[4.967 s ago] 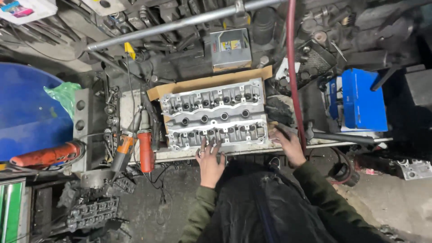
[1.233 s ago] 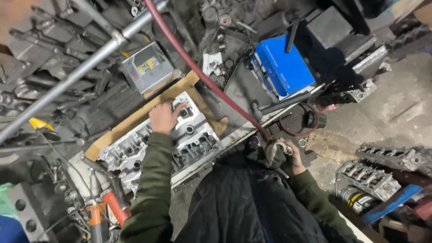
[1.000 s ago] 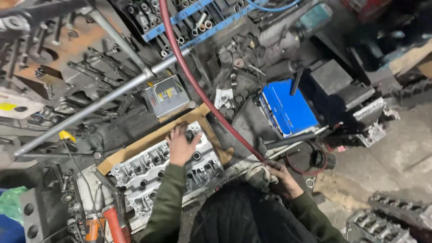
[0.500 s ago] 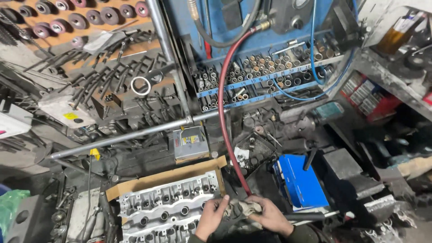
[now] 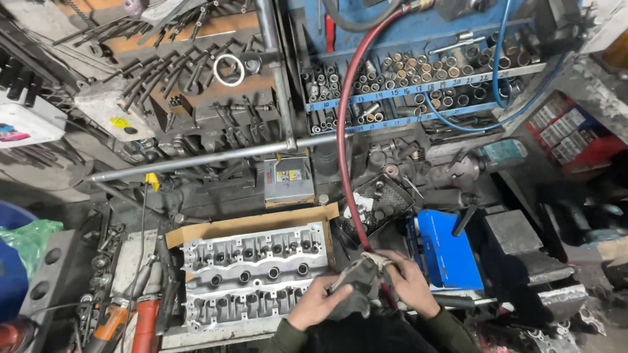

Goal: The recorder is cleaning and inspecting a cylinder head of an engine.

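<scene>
A dirty grey rag (image 5: pixel 360 281) is bunched between both my hands at the bench's near edge. My left hand (image 5: pixel 315 302) grips its lower left part, and my right hand (image 5: pixel 409 284) closes over its right side. Just left of the hands lies a silver aluminium cylinder head (image 5: pixel 252 271) with rows of round bores, resting on a sheet of brown cardboard (image 5: pixel 248 225). A red air hose (image 5: pixel 343 157) runs down from the tool wall and passes behind the rag.
A blue case (image 5: pixel 448 252) sits right of my hands. A small grey box (image 5: pixel 288 180) stands behind the cardboard, under a long steel pipe (image 5: pixel 216 157). Socket racks (image 5: pixel 399 85) and wrenches (image 5: pixel 163 72) fill the wall. Orange-handled tools (image 5: pixel 134 323) lie at lower left.
The camera has tilted up from the bench to the tool wall. My left hand left the cylinder head and joined my right hand on the rag.
</scene>
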